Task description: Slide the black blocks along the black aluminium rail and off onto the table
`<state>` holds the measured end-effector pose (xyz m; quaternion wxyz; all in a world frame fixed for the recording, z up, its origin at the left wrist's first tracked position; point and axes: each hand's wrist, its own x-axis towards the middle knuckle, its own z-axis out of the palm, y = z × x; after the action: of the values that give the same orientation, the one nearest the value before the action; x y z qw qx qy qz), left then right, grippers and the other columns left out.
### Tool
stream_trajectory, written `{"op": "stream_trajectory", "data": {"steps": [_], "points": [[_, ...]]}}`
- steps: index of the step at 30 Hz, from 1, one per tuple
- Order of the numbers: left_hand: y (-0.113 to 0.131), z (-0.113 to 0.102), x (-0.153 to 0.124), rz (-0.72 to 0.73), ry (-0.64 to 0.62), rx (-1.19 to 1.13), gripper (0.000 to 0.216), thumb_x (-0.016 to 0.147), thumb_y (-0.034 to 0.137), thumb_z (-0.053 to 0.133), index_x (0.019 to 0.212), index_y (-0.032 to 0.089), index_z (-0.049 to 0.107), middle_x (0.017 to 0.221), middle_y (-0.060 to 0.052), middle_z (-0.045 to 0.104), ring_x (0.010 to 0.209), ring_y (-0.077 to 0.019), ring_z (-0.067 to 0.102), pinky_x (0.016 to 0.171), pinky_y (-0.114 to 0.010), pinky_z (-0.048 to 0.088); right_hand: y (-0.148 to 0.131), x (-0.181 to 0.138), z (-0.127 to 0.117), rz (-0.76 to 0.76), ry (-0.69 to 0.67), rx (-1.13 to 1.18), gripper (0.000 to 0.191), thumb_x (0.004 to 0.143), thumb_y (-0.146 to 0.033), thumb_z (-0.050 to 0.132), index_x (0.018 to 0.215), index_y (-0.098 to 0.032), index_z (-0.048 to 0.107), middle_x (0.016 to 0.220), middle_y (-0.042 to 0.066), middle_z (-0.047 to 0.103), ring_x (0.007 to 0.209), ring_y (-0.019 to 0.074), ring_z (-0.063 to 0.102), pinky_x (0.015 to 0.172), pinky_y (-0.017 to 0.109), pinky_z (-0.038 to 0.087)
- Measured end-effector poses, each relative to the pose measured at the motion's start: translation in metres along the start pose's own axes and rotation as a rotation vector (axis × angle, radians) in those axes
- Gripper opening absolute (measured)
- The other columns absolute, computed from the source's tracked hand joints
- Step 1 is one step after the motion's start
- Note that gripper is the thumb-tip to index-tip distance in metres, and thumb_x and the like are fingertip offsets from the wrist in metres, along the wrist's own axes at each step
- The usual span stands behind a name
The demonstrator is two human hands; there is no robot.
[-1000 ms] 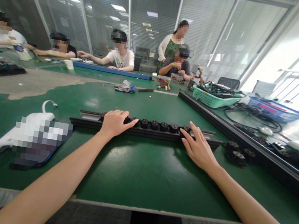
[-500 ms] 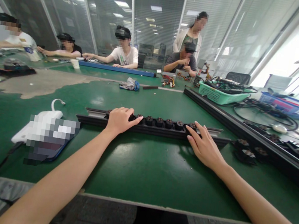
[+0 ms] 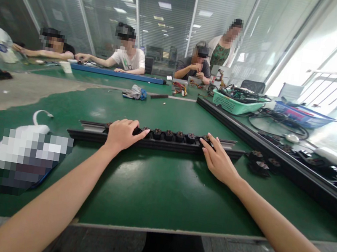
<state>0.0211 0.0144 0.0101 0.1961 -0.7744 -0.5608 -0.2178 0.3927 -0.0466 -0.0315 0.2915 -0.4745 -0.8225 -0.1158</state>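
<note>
In front of me lies a long black rail, an open metal channel running left to right. A row of black round-topped socket modules sits in its channel. My left hand curls over the left part of the rail, its thumb stretched along the modules; its fingertips are partly hidden behind them. Near the row's right end, my right hand has its fingers stretched and apart, the fingertips on the last module. Some modules at the left are hidden under my left hand.
A longer black rail slants along the right, with loose modules beside it. A white device with a cable lies left. Farther off are a green basket, a blue basket, crumpled gloves and several people.
The view has turned slightly right, so the table things appear farther left. Both hands stay on the rail in nearly the same places.
</note>
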Motion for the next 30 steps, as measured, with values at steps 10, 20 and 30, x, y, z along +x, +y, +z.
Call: {"op": "stream_trajectory", "data": {"steps": [10, 20, 30], "points": [[-0.0006, 0.001, -0.0001, 0.007, 0.003, 0.005, 0.062, 0.093, 0.073, 0.033, 0.089, 0.021, 0.067, 0.09, -0.011, 0.073, 0.089, -0.0293, 0.066, 0.071, -0.037, 0.041, -0.0026, 0.0002, -0.0029, 0.001, 0.019, -0.042, 0.051, 0.106, -0.032, 0.028, 0.147, -0.014, 0.05, 0.159, 0.018, 0.037, 0.148, 0.0326, 0.034, 0.123, 0.057, 0.029], [0.0007, 0.0005, -0.0001, 0.003, 0.007, 0.006, 0.062, 0.093, 0.073, 0.032, 0.088, 0.021, 0.067, 0.087, -0.011, 0.073, 0.088, -0.0292, 0.067, 0.071, -0.037, 0.042, -0.0023, -0.0016, -0.0038, 0.038, 0.039, -0.049, 0.05, 0.106, -0.034, 0.028, 0.144, -0.016, 0.054, 0.156, 0.017, 0.042, 0.146, 0.0329, 0.038, 0.121, 0.057, 0.033], [-0.0004, 0.0015, -0.0008, 0.007, 0.014, 0.014, 0.062, 0.093, 0.074, 0.032, 0.089, 0.022, 0.067, 0.088, -0.01, 0.073, 0.089, -0.029, 0.067, 0.073, -0.038, 0.043, -0.0025, -0.0021, -0.0047, 0.065, 0.061, -0.049, 0.049, 0.105, -0.033, 0.031, 0.141, -0.015, 0.057, 0.153, 0.017, 0.046, 0.145, 0.0326, 0.039, 0.12, 0.056, 0.034]]}}
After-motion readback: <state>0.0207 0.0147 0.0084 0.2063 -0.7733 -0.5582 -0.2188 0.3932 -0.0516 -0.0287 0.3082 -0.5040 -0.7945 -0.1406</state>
